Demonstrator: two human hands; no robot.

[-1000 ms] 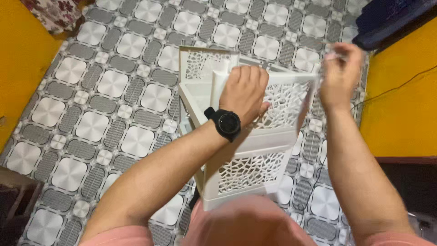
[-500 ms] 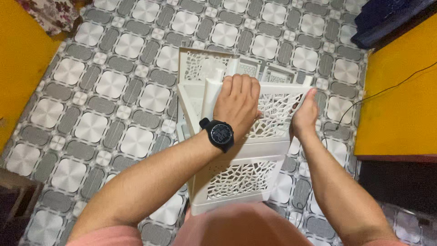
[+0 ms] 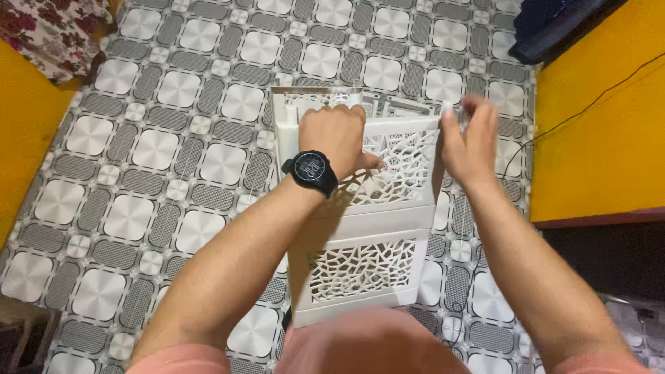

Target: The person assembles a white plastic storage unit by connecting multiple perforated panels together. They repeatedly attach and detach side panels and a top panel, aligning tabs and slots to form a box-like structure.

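Note:
A white plastic rack [image 3: 360,270] with lattice-patterned panels stands on the tiled floor in front of me. My left hand [image 3: 334,135], with a black watch on the wrist, grips the rack's top left corner. My right hand [image 3: 470,142] is closed on the top right corner of the upper lattice panel [image 3: 395,173]. Another white lattice panel [image 3: 305,104] rises behind the rack on the left.
Grey and white patterned floor tiles [image 3: 173,166] spread around the rack. Yellow walls [image 3: 596,131] stand at right and left. A black cable [image 3: 582,111] runs down the right wall. Floral cloth [image 3: 41,28] lies at top left, a dark object [image 3: 554,21] at top right.
My right hand dropped from above to the panel's right edge, then rose to its top right corner. My left hand stayed on the top left corner. The view shifted a little.

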